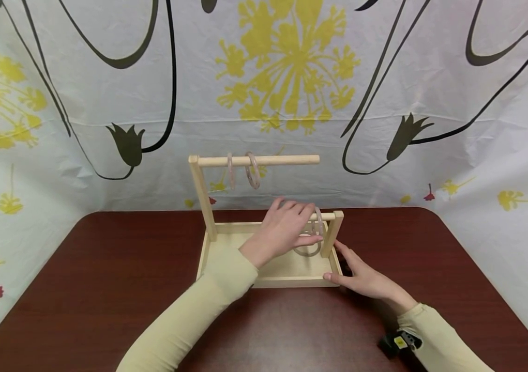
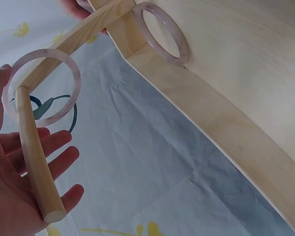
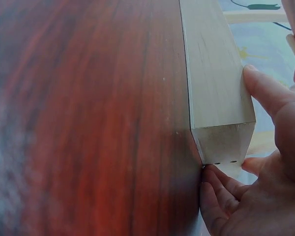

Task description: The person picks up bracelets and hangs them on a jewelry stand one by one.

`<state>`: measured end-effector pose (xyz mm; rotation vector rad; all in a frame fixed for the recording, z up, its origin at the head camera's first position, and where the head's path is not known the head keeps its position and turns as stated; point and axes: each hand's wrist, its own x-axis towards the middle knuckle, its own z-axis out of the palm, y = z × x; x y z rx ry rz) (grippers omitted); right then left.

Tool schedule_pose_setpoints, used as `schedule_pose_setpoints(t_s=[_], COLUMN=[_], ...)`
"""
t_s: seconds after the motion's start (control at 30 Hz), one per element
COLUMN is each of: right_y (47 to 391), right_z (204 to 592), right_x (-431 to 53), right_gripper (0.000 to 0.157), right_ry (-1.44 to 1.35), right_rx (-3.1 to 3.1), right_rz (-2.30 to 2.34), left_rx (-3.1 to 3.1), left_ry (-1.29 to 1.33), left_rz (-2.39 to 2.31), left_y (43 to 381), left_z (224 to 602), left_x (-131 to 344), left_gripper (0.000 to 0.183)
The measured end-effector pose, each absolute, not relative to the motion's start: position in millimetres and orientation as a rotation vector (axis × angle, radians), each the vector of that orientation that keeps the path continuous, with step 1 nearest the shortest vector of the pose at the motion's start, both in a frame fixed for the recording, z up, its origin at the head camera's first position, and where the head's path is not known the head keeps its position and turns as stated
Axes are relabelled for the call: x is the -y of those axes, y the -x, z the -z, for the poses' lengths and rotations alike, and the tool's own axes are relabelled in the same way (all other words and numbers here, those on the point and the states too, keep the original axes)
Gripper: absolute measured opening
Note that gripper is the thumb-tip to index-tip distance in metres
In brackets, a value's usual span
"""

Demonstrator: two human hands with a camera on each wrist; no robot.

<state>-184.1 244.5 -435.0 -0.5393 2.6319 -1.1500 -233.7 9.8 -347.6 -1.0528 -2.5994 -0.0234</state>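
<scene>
A wooden stand [image 1: 291, 282] has a tray base, a tall bar on its left and a short bar on its right. My left hand [image 1: 282, 227] reaches over the short bar, its fingers loosely extended beside the rod in the left wrist view. Its thumb touches a pale pink translucent bangle [image 2: 77, 81] that encircles this rod close to the post. Another bangle [image 1: 307, 254] rests in the tray below, partly covered by the thumb in the head view. At the tray's front right corner, my right hand [image 1: 366, 279] grips the stand, thumb over the front wall and fingers along the side.
From the tall bar [image 1: 287, 160] hang two more bangles, one [image 1: 231, 170] nearer the post and one [image 1: 256, 175] farther along. Everything stands on a dark red-brown table [image 1: 129, 289]. A patterned cloth [image 1: 189, 103] hangs behind. A black device [image 1: 401, 342] is strapped to my right wrist.
</scene>
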Motion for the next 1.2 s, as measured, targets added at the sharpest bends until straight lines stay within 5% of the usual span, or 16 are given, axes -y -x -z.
schedule_pose_setpoints(t_s=[1.2], right_y=[184], right_z=[434], right_x=[-247], right_gripper=[0.091], right_ry=[0.511], right_rx=[-2.637], right_rz=[1.097], left_rx=[2.630], left_ry=[1.006], left_rz=[0.345], left_y=[231], left_z=[350], left_x=[18], left_gripper=[0.070])
